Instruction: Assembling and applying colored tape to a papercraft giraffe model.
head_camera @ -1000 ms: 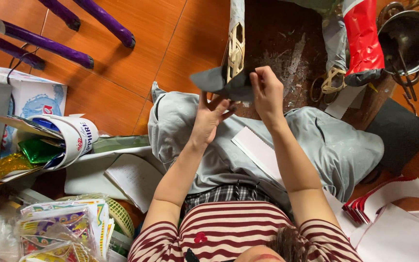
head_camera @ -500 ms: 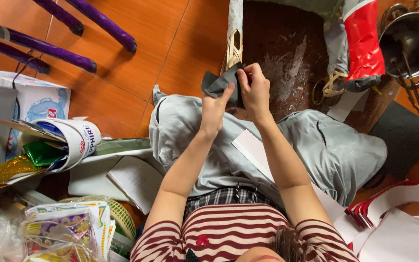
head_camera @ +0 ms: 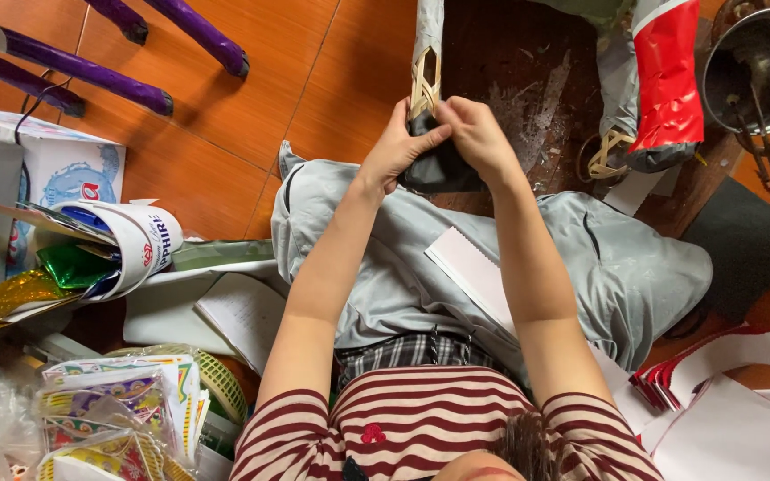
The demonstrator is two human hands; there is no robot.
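White-and-blue box [head_camera: 55, 174] far left; white cylindrical carton [head_camera: 135, 245] beside it; colourful plastic-wrapped packets [head_camera: 118, 405] below.

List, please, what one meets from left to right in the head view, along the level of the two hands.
Purple chair leg → left hand → black sheet → right hand → red-and-grey wrapped piece → metal pot.

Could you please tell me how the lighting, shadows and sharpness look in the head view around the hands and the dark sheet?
Head view: soft, even daylight; left hand and right hand sharp on the dark sheet; faint shadows under the purple chair legs; slight sheen on the metal pot; edges bend a little.
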